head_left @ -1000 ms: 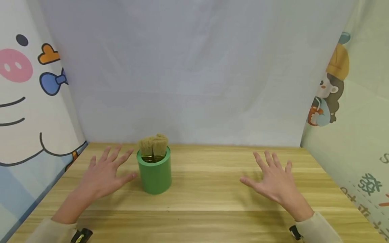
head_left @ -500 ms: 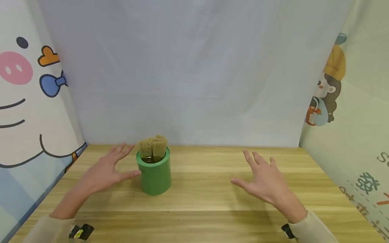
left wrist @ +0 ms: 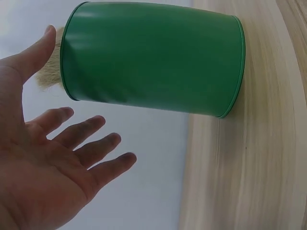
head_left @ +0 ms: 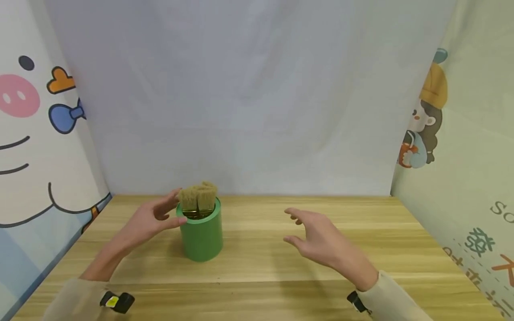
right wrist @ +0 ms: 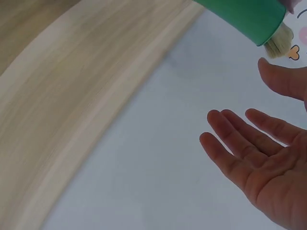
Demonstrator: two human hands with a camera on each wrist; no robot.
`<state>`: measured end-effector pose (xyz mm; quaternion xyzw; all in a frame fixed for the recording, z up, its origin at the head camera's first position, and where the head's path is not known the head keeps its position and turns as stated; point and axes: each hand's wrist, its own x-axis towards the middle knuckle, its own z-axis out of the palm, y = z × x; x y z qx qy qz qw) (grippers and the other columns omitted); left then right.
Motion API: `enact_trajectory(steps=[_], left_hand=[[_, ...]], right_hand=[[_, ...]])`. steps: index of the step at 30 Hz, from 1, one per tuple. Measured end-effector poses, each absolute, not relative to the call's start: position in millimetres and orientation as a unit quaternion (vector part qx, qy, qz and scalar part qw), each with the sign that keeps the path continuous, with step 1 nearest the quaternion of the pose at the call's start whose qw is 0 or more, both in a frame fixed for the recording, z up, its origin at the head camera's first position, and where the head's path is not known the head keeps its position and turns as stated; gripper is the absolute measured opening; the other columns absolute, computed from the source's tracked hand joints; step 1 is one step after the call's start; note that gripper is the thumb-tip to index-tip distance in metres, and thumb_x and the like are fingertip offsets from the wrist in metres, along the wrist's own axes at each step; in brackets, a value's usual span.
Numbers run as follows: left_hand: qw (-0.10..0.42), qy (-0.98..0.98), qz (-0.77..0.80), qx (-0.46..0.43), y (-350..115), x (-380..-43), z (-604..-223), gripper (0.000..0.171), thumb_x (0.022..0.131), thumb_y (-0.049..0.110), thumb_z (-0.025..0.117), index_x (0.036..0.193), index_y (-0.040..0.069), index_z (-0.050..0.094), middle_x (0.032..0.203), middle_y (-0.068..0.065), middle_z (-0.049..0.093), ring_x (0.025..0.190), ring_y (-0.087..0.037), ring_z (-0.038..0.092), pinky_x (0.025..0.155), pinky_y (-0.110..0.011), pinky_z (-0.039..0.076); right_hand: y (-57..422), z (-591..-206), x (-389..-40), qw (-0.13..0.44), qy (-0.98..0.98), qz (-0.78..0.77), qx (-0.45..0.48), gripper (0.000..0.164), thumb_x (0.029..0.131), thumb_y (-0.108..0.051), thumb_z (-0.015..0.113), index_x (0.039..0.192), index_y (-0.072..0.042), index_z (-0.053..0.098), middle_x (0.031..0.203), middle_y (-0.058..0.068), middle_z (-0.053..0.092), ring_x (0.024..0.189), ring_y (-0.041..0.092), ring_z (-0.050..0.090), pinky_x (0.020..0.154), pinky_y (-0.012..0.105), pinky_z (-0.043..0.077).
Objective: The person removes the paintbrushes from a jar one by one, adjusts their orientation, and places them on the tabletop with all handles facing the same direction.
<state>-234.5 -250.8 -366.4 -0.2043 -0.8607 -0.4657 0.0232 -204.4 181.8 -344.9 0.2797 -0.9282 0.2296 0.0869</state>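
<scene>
A green cylindrical holder [head_left: 202,240] stands upright on the wooden table, left of the middle. Two flat brushes [head_left: 197,198] poke out of its top with tan bristles up; their handles are hidden inside. My left hand [head_left: 146,223] is at the holder's left side, thumb near the front of the rim and fingers behind. In the left wrist view its fingers are spread and relaxed beside the green wall [left wrist: 153,57], holding nothing. My right hand [head_left: 321,236] hovers over the table to the right of the holder, fingers loosely bent, palm facing it, with nothing in it.
The wooden table [head_left: 257,267] reaches back to a plain pale cloth [head_left: 249,98]. Printed cloths hang at both sides, a pig-face one [head_left: 24,147] on the left and a pale green one [head_left: 474,156] on the right. Each wrist wears a black strap.
My left hand has moved right, up to the holder's rim, its spread fingers coming closer together. The right hand has moved left toward the holder and its fingers have bent. The holder stays standing.
</scene>
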Motion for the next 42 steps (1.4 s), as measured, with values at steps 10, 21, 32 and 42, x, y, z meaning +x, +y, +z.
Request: enact_trajectory(steps=[10, 21, 32, 42], left_hand=[[-0.019, -0.841, -0.517, -0.157, -247, -238, -371, 0.088, 0.100, 0.028, 0.074, 0.163, -0.009, 0.025, 0.164, -0.035, 0.027, 0.145, -0.057, 0.035, 0.112, -0.067, 0.039], [-0.032, -0.819, -0.552, -0.151, -247, -239, -373, 0.089, 0.100, 0.023, 0.074, 0.164, -0.009, 0.021, 0.165, -0.036, 0.024, 0.146, -0.057, 0.033, 0.114, -0.068, 0.035], [-0.043, -0.811, -0.561, -0.161, -245, -243, -377, 0.088, 0.101, 0.022, 0.074, 0.164, -0.009, 0.021, 0.165, -0.036, 0.024, 0.144, -0.057, 0.037, 0.113, -0.069, 0.036], [-0.048, -0.808, -0.560, -0.177, -244, -246, -376, 0.086, 0.101, 0.023, 0.073, 0.164, -0.007, 0.023, 0.166, -0.032, 0.025, 0.145, -0.055, 0.037, 0.113, -0.070, 0.035]], right_hand=[[133, -341, -217, 0.069, -0.901, 0.288, 0.318, 0.048, 0.095, -0.018, 0.081, 0.140, -0.009, 0.064, 0.119, 0.004, 0.072, 0.104, 0.020, 0.069, 0.087, 0.042, 0.057], [77, -335, -243, 0.063, -0.854, 0.370, 0.360, 0.045, 0.094, -0.016, 0.081, 0.135, -0.010, 0.063, 0.113, -0.002, 0.073, 0.100, 0.017, 0.067, 0.092, 0.039, 0.053], [42, -333, -266, 0.064, -0.836, 0.403, 0.368, 0.043, 0.096, -0.014, 0.080, 0.133, -0.010, 0.058, 0.112, 0.005, 0.074, 0.092, 0.022, 0.061, 0.079, 0.033, 0.049], [27, -332, -270, 0.066, -0.841, 0.399, 0.359, 0.038, 0.096, -0.012, 0.080, 0.124, -0.013, 0.055, 0.097, -0.001, 0.070, 0.070, 0.017, 0.046, 0.064, 0.028, 0.037]])
